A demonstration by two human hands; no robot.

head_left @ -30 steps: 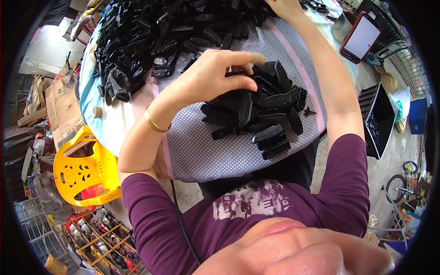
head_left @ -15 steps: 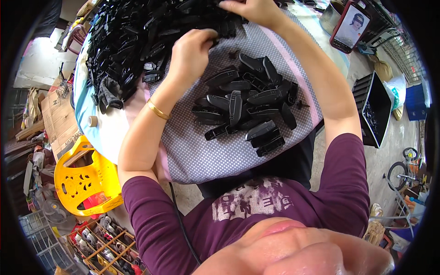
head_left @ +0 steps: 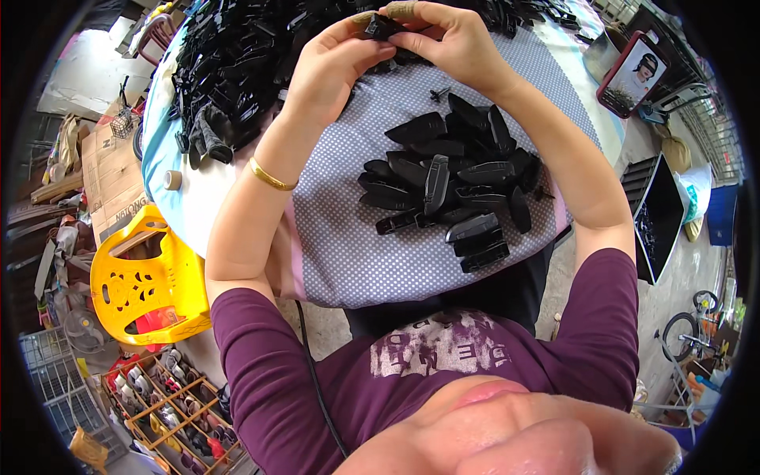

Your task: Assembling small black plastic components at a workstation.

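Observation:
At the far side of the table, my left hand [head_left: 332, 71] and my right hand [head_left: 459, 46] meet fingertip to fingertip. Between them they pinch a small black plastic part [head_left: 380, 28], mostly covered by the fingers. Coverings show on some of the fingertips. Behind and to the left of my hands spreads a big heap of black plastic pieces [head_left: 229, 71]. Nearer me, between my forearms, lies a smaller pile of long, rounded black plastic pieces [head_left: 435, 186] on a grey dotted cloth [head_left: 340, 261]. A tiny black piece [head_left: 439, 95] lies just beyond that pile.
Left on the table are a dark glove-like cloth item [head_left: 210, 134] and a tape roll [head_left: 172, 180]. A phone [head_left: 633, 75] stands upright at the right edge, beside a metal pot [head_left: 603, 51]. Beyond are a yellow plastic chair [head_left: 146, 277] and a black bin [head_left: 653, 214].
My hands, apart over the heap before, have come together and now hold a small black part between them. The view has shifted slightly.

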